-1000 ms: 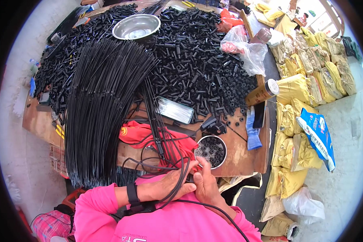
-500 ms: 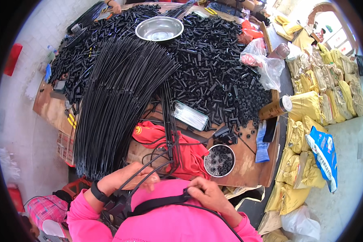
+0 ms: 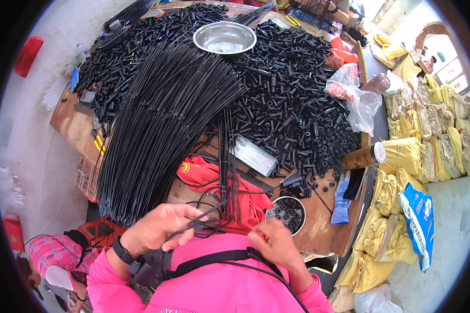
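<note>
My left hand (image 3: 167, 225) is closed around looped black cable (image 3: 206, 213) just above my lap. A few fingers curl over the loops. My right hand (image 3: 274, 241) hovers by the buckle of the black strap (image 3: 214, 257) across my pink top; its fingers are bent and blurred, and I cannot tell whether it touches the strap. Beyond my hands lie a red cloth (image 3: 253, 204) and a thin upright bunch of black rods (image 3: 223, 172). A large fan of long black rods (image 3: 156, 120) covers the left of the table. Near my right hand stands a round tub (image 3: 304, 215) of small dark rings.
Heaps of short black tubes (image 3: 282, 78) fill the wooden table (image 3: 318, 208), with a metal basin (image 3: 224, 44) on top. A tray of silver pins (image 3: 253, 156), blue glove (image 3: 341, 203) and brown canister (image 3: 357, 158) lie right. Yellow sacks (image 3: 381, 224) line the right side. People work at far edge and lower left.
My left hand has risen slightly with the cable loops. My right hand has come off the strap's buckle and moved a little right. The view has shifted, so the table sits further right.
</note>
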`<state>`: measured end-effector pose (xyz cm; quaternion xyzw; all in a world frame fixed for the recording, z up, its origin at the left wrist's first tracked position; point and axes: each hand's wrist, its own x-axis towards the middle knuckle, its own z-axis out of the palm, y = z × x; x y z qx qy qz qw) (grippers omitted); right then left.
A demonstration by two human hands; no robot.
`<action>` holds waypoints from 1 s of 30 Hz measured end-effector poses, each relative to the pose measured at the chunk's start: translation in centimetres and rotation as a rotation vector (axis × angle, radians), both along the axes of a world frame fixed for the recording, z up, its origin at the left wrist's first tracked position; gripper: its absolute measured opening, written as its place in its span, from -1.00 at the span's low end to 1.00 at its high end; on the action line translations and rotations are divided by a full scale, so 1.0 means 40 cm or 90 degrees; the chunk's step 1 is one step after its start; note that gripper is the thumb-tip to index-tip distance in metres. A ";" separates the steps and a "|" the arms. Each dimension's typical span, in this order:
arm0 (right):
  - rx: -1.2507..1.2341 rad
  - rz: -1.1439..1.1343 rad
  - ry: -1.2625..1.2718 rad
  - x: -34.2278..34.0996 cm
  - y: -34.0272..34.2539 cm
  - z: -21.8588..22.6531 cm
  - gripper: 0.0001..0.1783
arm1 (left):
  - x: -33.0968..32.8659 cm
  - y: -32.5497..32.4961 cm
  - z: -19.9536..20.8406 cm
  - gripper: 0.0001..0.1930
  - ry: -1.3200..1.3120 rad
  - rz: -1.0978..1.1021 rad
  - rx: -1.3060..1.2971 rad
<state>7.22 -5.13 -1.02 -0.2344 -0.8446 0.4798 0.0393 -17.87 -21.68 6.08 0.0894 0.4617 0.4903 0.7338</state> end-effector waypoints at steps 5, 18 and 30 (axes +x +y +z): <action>0.448 -0.175 -0.166 -0.065 0.121 0.018 -0.45 | 0.092 0.070 0.028 -0.62 0.081 -0.101 -0.019; 0.509 0.081 -0.377 -0.051 0.308 -0.138 -0.41 | 0.133 0.122 -0.103 -0.71 0.412 -0.204 0.147; 0.512 -0.068 -0.168 -0.095 0.291 0.085 -0.37 | 0.018 0.198 -0.285 -0.45 0.718 -0.049 -0.148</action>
